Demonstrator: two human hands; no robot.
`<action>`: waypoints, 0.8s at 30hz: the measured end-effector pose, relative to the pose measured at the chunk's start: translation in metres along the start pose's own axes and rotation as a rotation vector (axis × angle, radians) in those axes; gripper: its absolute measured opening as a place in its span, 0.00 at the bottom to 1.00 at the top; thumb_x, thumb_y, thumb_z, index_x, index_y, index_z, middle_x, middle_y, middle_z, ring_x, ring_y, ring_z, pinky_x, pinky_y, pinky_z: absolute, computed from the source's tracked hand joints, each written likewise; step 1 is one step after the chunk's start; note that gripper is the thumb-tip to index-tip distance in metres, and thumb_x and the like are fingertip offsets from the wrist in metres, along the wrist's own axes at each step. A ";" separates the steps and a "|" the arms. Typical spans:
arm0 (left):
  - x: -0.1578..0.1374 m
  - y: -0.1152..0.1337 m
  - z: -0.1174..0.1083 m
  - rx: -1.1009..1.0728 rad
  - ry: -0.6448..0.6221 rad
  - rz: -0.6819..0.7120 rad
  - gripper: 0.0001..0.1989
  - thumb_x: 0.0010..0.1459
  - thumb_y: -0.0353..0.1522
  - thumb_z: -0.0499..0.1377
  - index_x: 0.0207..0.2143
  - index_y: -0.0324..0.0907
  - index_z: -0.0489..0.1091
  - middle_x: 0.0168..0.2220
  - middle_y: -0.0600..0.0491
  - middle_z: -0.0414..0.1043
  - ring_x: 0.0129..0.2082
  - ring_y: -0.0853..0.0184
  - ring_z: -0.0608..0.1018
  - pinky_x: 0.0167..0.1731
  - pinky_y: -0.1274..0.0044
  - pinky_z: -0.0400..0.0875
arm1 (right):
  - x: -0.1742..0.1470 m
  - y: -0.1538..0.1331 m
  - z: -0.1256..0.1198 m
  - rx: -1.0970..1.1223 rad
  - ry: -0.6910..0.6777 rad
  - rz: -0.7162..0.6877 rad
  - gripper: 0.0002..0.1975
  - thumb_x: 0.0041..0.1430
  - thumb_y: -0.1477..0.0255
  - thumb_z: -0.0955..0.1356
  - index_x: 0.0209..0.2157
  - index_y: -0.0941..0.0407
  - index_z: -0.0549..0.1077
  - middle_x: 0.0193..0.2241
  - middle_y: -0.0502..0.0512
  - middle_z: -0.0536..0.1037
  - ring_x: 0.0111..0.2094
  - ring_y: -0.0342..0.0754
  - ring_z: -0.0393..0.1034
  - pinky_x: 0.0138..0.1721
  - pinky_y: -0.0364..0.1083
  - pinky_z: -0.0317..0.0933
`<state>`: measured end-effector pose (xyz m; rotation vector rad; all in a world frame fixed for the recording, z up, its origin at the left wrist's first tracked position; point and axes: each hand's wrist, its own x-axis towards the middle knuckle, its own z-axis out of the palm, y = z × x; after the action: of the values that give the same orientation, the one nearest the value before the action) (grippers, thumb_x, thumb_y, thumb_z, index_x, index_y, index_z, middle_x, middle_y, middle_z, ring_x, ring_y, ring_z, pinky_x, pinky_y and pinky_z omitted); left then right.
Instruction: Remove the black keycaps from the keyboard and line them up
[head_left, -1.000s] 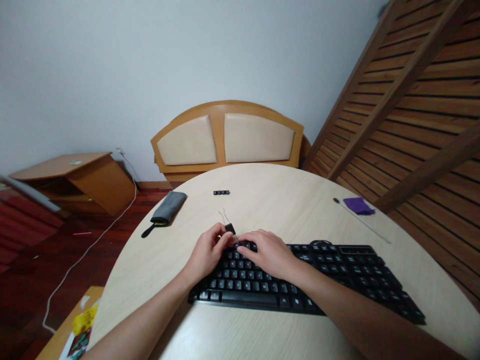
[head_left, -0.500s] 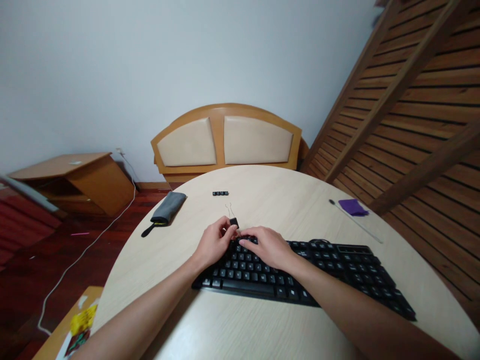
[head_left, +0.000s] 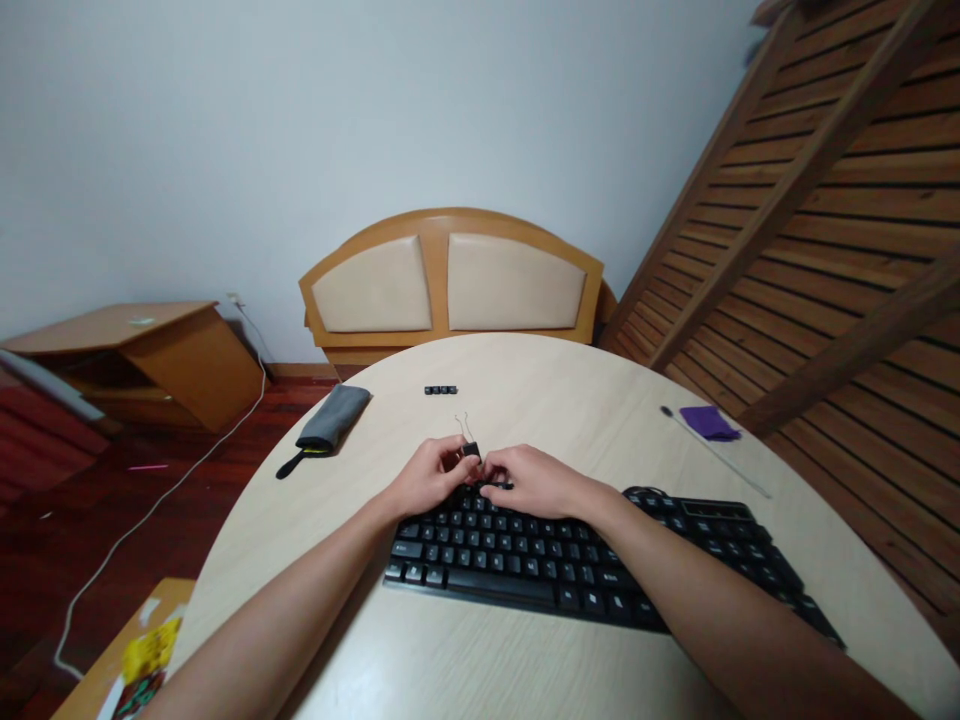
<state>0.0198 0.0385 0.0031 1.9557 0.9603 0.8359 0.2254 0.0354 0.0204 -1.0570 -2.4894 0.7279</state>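
In the head view, my left hand (head_left: pixel 433 474) grips a keycap puller (head_left: pixel 471 449) with a small black body and thin bent wires pointing up and away from me. Right beside it, my right hand (head_left: pixel 534 482) has its fingers curled together near the puller's lower end; what they pinch is hidden. Both hands are over the top edge of a black keyboard (head_left: pixel 499 588), whose upper left keys they partly cover. Farther back, several loose black keycaps (head_left: pixel 441 390) lie in a short row.
On the round table (head_left: pixel 540 385), a grey pouch (head_left: pixel 334 418) with a black strap lies at the left. A purple cloth (head_left: pixel 709 422) and a thin stick with a dark tip (head_left: pixel 716 452) lie at the right. A headboard (head_left: pixel 450 270) stands behind.
My right hand's fingers have curled inward and drawn up close to the puller. My left hand still holds the puller, now slightly nearer the right hand. The view has shifted slightly.
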 end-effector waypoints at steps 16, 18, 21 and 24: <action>0.002 -0.005 -0.001 -0.216 0.015 -0.110 0.17 0.63 0.43 0.55 0.32 0.38 0.68 0.26 0.54 0.72 0.25 0.69 0.72 0.29 0.78 0.67 | -0.002 0.004 0.009 0.076 0.096 0.004 0.09 0.58 0.71 0.67 0.39 0.55 0.77 0.37 0.54 0.79 0.37 0.48 0.72 0.40 0.45 0.63; 0.003 -0.005 -0.001 -0.260 0.036 -0.110 0.16 0.63 0.43 0.55 0.32 0.38 0.68 0.26 0.55 0.71 0.25 0.70 0.72 0.29 0.78 0.67 | -0.002 0.004 0.008 0.118 0.106 0.004 0.09 0.58 0.72 0.67 0.40 0.56 0.77 0.37 0.54 0.80 0.36 0.47 0.72 0.41 0.45 0.63; 0.002 -0.004 0.001 -0.274 0.060 -0.095 0.16 0.63 0.43 0.56 0.31 0.39 0.68 0.26 0.55 0.71 0.25 0.70 0.73 0.29 0.78 0.68 | -0.002 0.005 0.008 0.168 0.110 0.002 0.09 0.55 0.71 0.69 0.40 0.56 0.76 0.37 0.53 0.79 0.36 0.46 0.72 0.40 0.45 0.64; 0.002 -0.004 0.001 -0.268 0.085 -0.099 0.16 0.63 0.43 0.55 0.31 0.39 0.68 0.27 0.55 0.72 0.25 0.70 0.73 0.29 0.78 0.68 | -0.002 0.009 0.010 0.209 0.124 0.013 0.11 0.54 0.71 0.71 0.40 0.56 0.75 0.35 0.52 0.79 0.35 0.46 0.71 0.38 0.44 0.64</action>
<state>0.0204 0.0410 -0.0007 1.6433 0.9343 0.9447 0.2269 0.0365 0.0065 -1.0104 -2.2482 0.8770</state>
